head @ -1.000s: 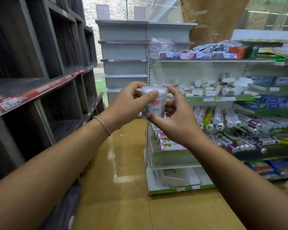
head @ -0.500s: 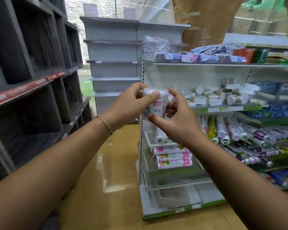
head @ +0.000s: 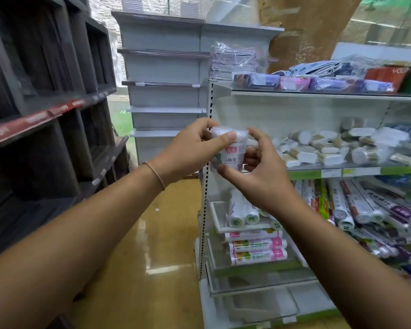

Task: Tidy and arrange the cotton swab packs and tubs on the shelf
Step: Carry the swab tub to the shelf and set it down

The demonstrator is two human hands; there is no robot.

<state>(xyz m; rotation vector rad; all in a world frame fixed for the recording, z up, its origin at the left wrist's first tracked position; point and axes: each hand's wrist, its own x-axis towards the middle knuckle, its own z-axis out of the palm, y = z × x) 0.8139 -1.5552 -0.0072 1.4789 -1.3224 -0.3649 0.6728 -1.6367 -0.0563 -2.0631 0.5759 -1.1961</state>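
We keep the tub [head: 230, 154] pinched upright between the left hand [head: 188, 151] at its rim and the right hand [head: 265, 179] at its base, now nearer the shelf [head: 389, 170] of jumbled packs [head: 328, 157], not yet placed.

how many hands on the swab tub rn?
2. The left hand grips the swab tub from its left, thumb across the top; the right hand holds it from the right, thumb at its base. None hidden.
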